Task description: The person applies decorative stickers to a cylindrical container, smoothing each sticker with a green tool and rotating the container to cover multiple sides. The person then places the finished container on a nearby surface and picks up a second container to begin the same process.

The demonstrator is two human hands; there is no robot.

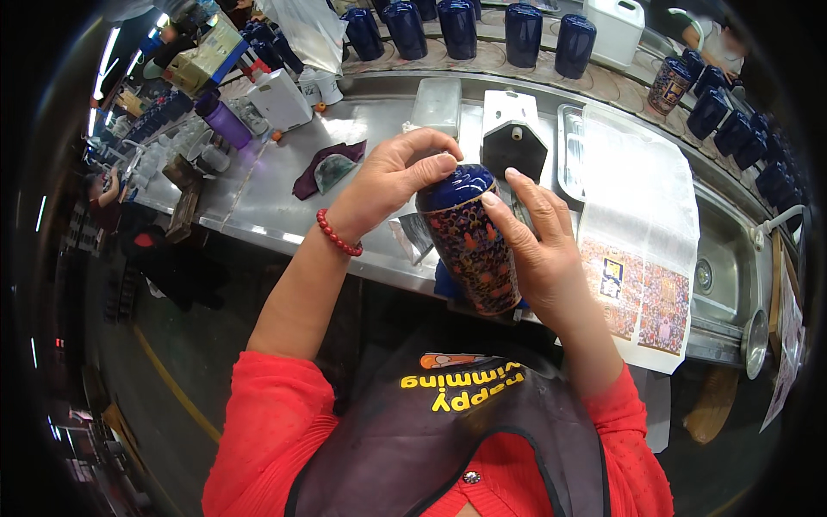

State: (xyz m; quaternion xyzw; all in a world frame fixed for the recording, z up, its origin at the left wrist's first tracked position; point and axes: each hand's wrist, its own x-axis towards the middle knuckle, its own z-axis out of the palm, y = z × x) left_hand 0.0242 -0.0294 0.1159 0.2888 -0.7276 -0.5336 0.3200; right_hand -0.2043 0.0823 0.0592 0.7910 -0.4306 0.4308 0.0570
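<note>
A dark blue glazed ceramic bottle (472, 241) with a colourful floral pattern around its body tilts in front of me, over the near edge of the metal worktop. Curled over its plain blue shoulder is my left hand (398, 168), thumb and fingers gripping the top. My right hand (543, 241) holds it from the right, the thumb against the upper edge of the pattern. Part of that hand's grip is hidden. Right of it lies a sheet of printed floral decals (633, 293), partly covered by translucent white paper (633, 164).
Beyond the worktop (301, 185), several plain blue bottles (523, 36) line a curved conveyor, with one patterned bottle (668, 86) at the right. A dark cloth (319, 172), a purple tumbler (222, 121) and a black-and-white stand (514, 146) are nearby. A sink (711, 267) lies right.
</note>
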